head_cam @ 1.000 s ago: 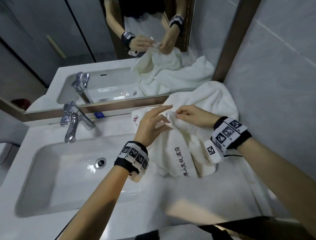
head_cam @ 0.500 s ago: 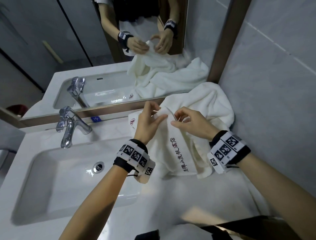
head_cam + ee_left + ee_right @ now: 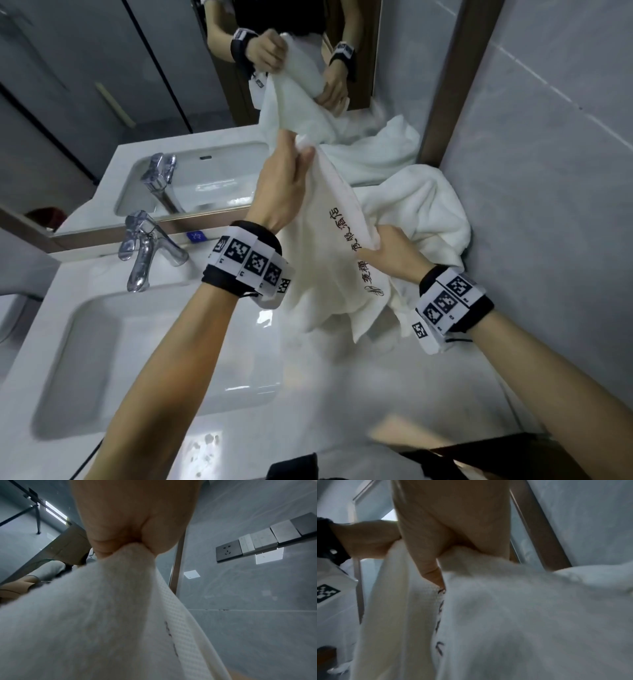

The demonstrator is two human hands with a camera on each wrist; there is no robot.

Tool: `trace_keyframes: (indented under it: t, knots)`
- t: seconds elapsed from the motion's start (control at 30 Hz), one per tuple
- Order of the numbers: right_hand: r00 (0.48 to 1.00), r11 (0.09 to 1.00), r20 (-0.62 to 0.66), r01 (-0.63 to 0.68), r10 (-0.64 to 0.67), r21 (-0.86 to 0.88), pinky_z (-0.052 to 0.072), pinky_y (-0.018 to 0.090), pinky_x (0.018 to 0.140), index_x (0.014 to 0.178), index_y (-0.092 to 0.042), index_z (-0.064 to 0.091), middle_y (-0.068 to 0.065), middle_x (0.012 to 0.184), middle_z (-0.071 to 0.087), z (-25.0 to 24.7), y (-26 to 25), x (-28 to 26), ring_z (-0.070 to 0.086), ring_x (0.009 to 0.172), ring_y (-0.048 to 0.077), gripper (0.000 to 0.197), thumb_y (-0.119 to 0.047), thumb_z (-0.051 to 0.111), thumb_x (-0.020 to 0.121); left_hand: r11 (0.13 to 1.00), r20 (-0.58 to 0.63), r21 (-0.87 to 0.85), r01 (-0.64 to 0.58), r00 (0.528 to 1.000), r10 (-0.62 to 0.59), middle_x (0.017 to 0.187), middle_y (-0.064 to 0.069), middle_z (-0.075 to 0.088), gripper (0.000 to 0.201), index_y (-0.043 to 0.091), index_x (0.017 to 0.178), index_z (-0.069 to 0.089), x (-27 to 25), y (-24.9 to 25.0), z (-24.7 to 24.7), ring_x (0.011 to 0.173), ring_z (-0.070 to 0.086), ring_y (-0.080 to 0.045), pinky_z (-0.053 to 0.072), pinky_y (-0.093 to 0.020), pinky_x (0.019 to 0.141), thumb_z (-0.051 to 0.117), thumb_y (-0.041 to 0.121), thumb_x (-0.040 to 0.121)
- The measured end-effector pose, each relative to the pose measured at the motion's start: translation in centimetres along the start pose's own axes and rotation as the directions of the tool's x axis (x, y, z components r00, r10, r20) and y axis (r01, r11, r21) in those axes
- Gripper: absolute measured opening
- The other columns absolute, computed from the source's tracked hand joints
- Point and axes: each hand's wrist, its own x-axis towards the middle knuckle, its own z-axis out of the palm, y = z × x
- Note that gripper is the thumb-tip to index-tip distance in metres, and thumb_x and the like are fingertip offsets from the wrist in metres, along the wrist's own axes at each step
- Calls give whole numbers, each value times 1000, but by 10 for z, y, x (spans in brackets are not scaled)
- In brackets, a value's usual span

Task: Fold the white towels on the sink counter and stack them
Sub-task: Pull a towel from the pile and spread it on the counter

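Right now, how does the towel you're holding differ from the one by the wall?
The held towel hangs lifted, pinched by the left hand and right hand; the other towel lies crumpled on the counter, untouched. The held towel shows black lettering; the other towel shows none. Both are white and unfolded.

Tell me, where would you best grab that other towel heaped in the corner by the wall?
Probably its near top edge, coming from the front left. The heaped towel is crumpled against the wall and mirror, so its far side is blocked. Both hands are busy: the left hand and right hand hold the lettered towel.
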Motion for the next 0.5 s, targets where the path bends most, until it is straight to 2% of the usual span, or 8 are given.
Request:
trace_keyframes:
  t: [0.07,0.13,0.2,0.23,0.3,0.37,0.43,0.5]
  knots:
    - [998,997,19,-58,57,51,44,12,54,78,-13,63,-3,77,68,-3,6,0,65,76,15,4,-15,65,77,1000,-19,26,-2,1000,2,72,5,47,17,12,101,37,2,-1,-4,63,45,-10,21,-27,55,38,29,99]
    - [996,994,19,-91,90,53,43,21,55,75,-4,63,3,73,66,-15,13,-1,61,68,16,9,-12,61,77,1000,-67,10,3,998,-3,75,3,50,20,9,102,42,2,-3,-9,65,46,-14,28,-28,59,41,29,98]
    - [996,992,-12,-90,92,85,42,26,56,68,-6,61,1,67,62,-34,20,-2,57,60,11,9,-5,57,77,998,-144,-52,41,988,-48,69,9,46,15,14,95,42,5,-9,-18,60,44,-3,32,-27,57,44,28,97]
    - [997,991,-26,-75,79,114,43,22,54,68,-13,60,-4,65,61,-45,24,-2,56,57,5,16,-2,55,77,993,-194,-92,74,977,-91,66,12,42,14,16,91,41,8,-14,-24,56,41,3,32,-24,55,45,28,96]
    - [998,985,-34,-52,59,164,42,7,54,83,-23,60,-15,74,60,-65,29,-1,56,62,-7,28,4,53,79,971,-254,-180,159,946,-202,64,12,37,16,19,85,41,13,-26,-31,54,37,2,33,-21,54,46,30,95]
    - [998,992,-28,-52,56,117,42,3,59,97,-23,59,-14,85,60,-77,35,4,56,74,-3,31,4,54,80,938,-202,-232,258,931,-306,67,10,38,14,20,86,42,13,-36,-27,58,38,-3,36,-20,54,45,31,94]
    - [988,994,-119,-97,103,56,47,18,74,105,-18,58,-2,92,60,-77,44,12,57,81,12,31,1,57,79,905,-130,-220,363,909,-396,71,9,41,14,16,91,41,6,-45,-13,62,40,-5,38,-21,56,43,29,95]
    - [938,991,-319,-119,134,66,48,33,79,106,-14,56,5,95,62,-69,52,13,58,81,20,32,2,55,78,868,-82,-209,450,877,-474,75,6,44,17,12,94,42,-4,-54,1,67,44,-11,38,-26,60,42,29,96]
